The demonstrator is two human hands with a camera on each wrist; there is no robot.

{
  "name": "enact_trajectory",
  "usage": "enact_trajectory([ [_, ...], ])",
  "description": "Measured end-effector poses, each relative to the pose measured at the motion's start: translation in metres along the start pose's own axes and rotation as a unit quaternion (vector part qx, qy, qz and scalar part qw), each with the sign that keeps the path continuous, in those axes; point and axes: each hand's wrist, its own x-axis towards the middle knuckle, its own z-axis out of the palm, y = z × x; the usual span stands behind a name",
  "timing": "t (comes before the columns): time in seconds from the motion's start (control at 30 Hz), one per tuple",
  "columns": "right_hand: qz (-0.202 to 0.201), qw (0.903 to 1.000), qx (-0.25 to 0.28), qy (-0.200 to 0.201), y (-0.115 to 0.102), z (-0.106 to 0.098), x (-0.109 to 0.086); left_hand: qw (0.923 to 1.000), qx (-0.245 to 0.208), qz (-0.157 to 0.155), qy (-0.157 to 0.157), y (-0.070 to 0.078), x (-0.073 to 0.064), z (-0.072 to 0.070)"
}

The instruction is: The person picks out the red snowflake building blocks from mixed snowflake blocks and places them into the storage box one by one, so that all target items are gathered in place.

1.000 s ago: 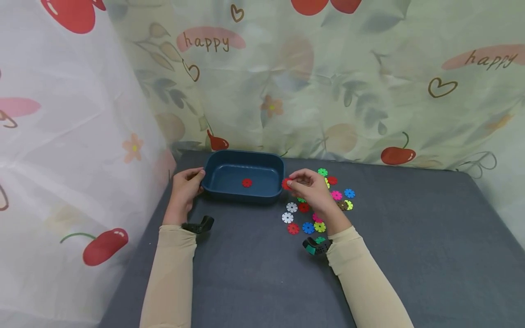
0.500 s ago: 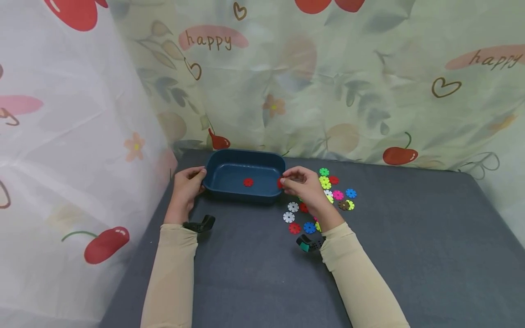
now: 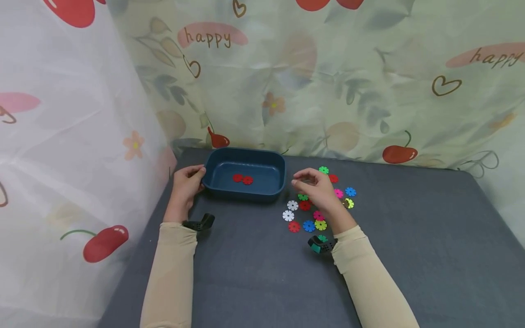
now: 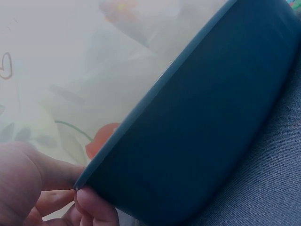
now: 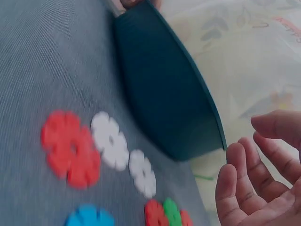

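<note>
A dark blue rectangular basin stands near the back of the table, with two red snowflake discs on its floor. My left hand pinches the basin's left rim between thumb and fingers, as the left wrist view also shows. Just right of the basin, my right hand hovers over the loose discs with its fingers loosely bent and nothing between them. In the right wrist view, the thumb and fingertips are apart beside the basin's corner. Around and under that hand lie white discs, a blue disc and other coloured discs.
Grey cloth covers the table. A patterned curtain rises right behind the basin, and another hangs along the left side. Beyond my right hand lie a green disc, a blue disc and a yellow disc.
My right hand carried a red snowflake disc over the basin's right rim and let it go; it now lies beside the first. The hand has drawn back right. My left hand stays on the rim.
</note>
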Motion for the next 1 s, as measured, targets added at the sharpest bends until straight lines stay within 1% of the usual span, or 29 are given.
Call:
enact_trajectory([
  [0.1,-0.004,0.9998,-0.019,-0.004,0.005,-0.009,-0.005,1.0000,-0.002,0.002,0.001,0.000,0.001,0.000],
  [0.3,-0.004,0.9958,-0.088,-0.026,0.014,-0.026,-0.014,1.0000,-0.004,0.004,0.003,0.000,0.001,0.001],
  [0.37,-0.007,0.9929,-0.114,-0.031,0.017,-0.031,-0.016,1.0000,-0.004,0.005,0.003,-0.001,0.001,0.001],
  [0.47,-0.015,0.9855,-0.165,-0.037,0.023,-0.039,-0.019,1.0000,-0.004,0.004,0.003,-0.001,0.000,0.001],
  [0.57,-0.018,0.9797,-0.196,-0.040,0.027,-0.045,-0.022,1.0000,-0.004,0.002,0.004,0.000,-0.001,0.001],
  [0.73,-0.022,0.9739,-0.222,-0.039,0.036,-0.051,-0.025,1.0000,-0.001,-0.002,0.004,0.002,-0.002,0.001],
  [0.9,-0.017,0.9656,-0.257,-0.034,0.043,-0.053,-0.026,1.0000,0.000,-0.001,0.003,0.001,-0.002,0.001],
  [1.0,-0.021,0.9607,-0.275,-0.034,0.044,-0.053,-0.025,1.0000,-0.001,0.000,0.002,0.001,-0.002,0.001],
])
